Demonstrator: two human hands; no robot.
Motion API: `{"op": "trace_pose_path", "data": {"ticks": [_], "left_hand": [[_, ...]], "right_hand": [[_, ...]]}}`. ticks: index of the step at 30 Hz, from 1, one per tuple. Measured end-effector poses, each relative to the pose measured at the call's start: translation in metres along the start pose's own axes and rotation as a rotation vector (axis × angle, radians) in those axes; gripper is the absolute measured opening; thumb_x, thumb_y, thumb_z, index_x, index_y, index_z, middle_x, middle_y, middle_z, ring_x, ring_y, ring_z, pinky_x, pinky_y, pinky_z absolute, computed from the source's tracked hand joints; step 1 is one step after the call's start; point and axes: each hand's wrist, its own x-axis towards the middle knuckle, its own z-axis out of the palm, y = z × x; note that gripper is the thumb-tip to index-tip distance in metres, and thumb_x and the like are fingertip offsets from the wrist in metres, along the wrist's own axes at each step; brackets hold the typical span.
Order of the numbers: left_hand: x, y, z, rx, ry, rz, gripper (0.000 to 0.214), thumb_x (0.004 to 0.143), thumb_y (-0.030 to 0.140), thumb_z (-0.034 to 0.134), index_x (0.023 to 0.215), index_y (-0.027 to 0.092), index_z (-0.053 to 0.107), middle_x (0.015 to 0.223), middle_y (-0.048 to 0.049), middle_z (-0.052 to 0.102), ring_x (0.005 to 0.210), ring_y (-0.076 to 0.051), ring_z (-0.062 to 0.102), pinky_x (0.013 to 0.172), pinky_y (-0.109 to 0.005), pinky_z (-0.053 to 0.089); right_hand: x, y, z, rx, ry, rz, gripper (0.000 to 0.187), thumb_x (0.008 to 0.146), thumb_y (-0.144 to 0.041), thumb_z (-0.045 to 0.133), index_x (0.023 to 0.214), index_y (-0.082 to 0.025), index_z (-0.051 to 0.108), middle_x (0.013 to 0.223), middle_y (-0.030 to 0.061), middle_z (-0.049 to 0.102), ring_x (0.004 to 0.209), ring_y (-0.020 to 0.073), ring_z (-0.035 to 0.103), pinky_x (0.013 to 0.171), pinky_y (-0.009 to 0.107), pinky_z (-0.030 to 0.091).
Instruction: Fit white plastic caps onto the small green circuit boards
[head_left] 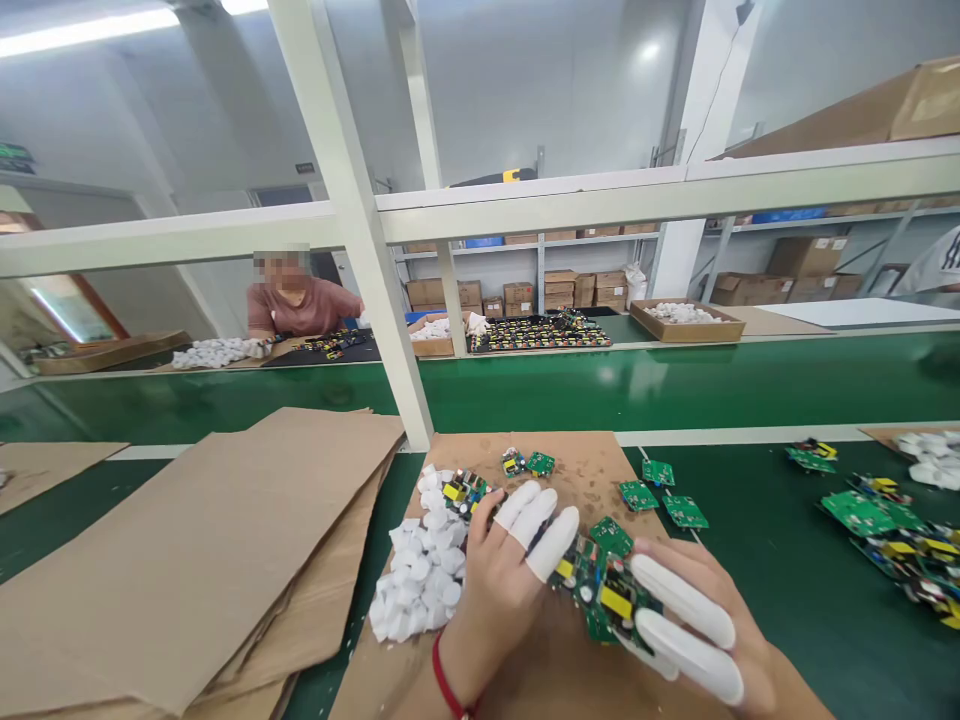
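Observation:
My left hand (pixel 514 565), with white finger cots on several fingers and a red cord at the wrist, is curled over small green circuit boards in a row. One board with a yellow part (pixel 465 492) shows beyond its fingers. My right hand (pixel 701 620), also in white finger cots, grips the near end of the row at a circuit board (pixel 616 600) with a yellow component facing up. Under the fingers, part of the row is hidden. A green board (pixel 611 537) lies just behind, and two small boards (pixel 527 462) lie farther back on the cardboard sheet (pixel 555 680).
Left of my hands is a heap of white finger-cot-like pieces (pixel 420 575). Stacked cardboard sheets (pixel 247 540) lie farther left. Loose boards (pixel 684 511) and a board pile (pixel 900 540) sit to the right. A white post (pixel 375 240) rises ahead; a person (pixel 300 305) sits across the green belt (pixel 600 385).

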Motion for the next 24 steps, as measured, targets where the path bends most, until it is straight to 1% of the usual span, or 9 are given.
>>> {"op": "trace_pose_path", "data": {"ticks": [3,6,9,12,14,16,19,22,24], "left_hand": [[0.003,-0.006,0.003,0.020,-0.023,0.001,0.063,0.078,0.002,0.042,0.132,0.033,0.036,0.112,-0.0040,0.065,0.112,-0.019,0.053,0.102,-0.037,0.024],[0.006,-0.008,0.005,0.082,0.016,-0.040,0.060,0.077,0.004,0.044,0.128,0.036,0.040,0.111,-0.0026,0.065,0.111,-0.020,0.053,0.103,-0.040,0.022],[0.009,-0.005,0.006,0.210,0.166,-0.182,0.058,0.075,0.023,0.058,0.129,0.034,0.038,0.119,-0.0073,0.057,0.120,-0.027,0.043,0.104,-0.046,0.021],[0.011,0.000,0.007,0.187,0.262,-0.302,0.080,0.068,0.035,0.068,0.135,0.028,0.026,0.135,-0.0130,0.040,0.130,-0.030,0.027,0.105,-0.049,0.023],[0.013,0.002,0.006,0.069,0.242,-0.433,0.080,0.068,0.036,0.067,0.135,0.026,0.024,0.140,-0.0131,0.031,0.133,-0.029,0.022,0.107,-0.049,0.021],[0.016,0.000,0.006,-0.110,0.183,-0.656,0.074,0.070,0.036,0.064,0.134,0.024,0.028,0.141,-0.0123,0.029,0.134,-0.029,0.021,0.110,-0.050,0.017],[0.022,-0.006,0.005,-0.528,0.103,-0.997,0.068,0.072,0.036,0.062,0.131,0.021,0.032,0.138,-0.0126,0.035,0.132,-0.028,0.026,0.109,-0.048,0.023],[0.027,-0.011,0.005,-1.069,0.016,-1.190,0.057,0.071,0.038,0.063,0.121,0.019,0.043,0.126,-0.0134,0.050,0.118,-0.027,0.047,0.098,-0.043,0.040],[0.029,-0.013,0.005,-1.303,0.015,-1.253,0.048,0.069,0.038,0.065,0.110,0.017,0.052,0.115,-0.0120,0.059,0.103,-0.024,0.057,0.087,-0.039,0.049]], "right_hand": [[0.015,-0.005,-0.004,-0.291,-0.149,-0.508,0.039,0.086,-0.020,0.050,0.122,-0.035,0.052,0.110,0.0009,0.066,0.101,0.0226,0.062,0.088,0.038,0.048],[0.024,-0.006,-0.006,-0.393,-0.070,-0.569,0.055,0.082,-0.013,0.054,0.133,-0.032,0.040,0.111,0.0036,0.066,0.098,0.0234,0.063,0.083,0.036,0.050],[0.023,-0.007,-0.005,-0.334,0.136,-0.415,0.051,0.077,-0.018,0.061,0.124,-0.034,0.049,0.099,0.0025,0.070,0.082,0.0233,0.067,0.072,0.033,0.053],[0.022,-0.007,-0.003,-0.265,0.403,-0.045,0.020,0.078,-0.032,0.060,0.097,-0.030,0.064,0.082,0.0020,0.072,0.064,0.0221,0.066,0.060,0.031,0.052],[0.025,-0.005,-0.002,-0.200,0.531,0.232,0.020,0.076,-0.040,0.059,0.087,-0.025,0.065,0.078,0.0047,0.071,0.063,0.0235,0.064,0.058,0.032,0.050],[0.032,-0.003,-0.001,-0.089,0.571,0.431,0.028,0.072,-0.045,0.060,0.084,-0.021,0.065,0.079,0.0072,0.070,0.068,0.0256,0.063,0.060,0.033,0.049],[0.041,0.004,0.000,0.196,0.586,0.528,0.034,0.068,-0.048,0.063,0.086,-0.019,0.063,0.083,0.0080,0.069,0.078,0.0267,0.062,0.068,0.035,0.050],[0.044,0.012,0.002,0.445,0.569,0.541,0.035,0.069,-0.047,0.065,0.090,-0.020,0.061,0.092,0.0077,0.068,0.087,0.0264,0.062,0.076,0.037,0.050],[0.045,0.015,0.002,0.483,0.514,0.567,0.034,0.069,-0.046,0.067,0.090,-0.020,0.061,0.095,0.0076,0.067,0.091,0.0269,0.061,0.079,0.037,0.049]]}}
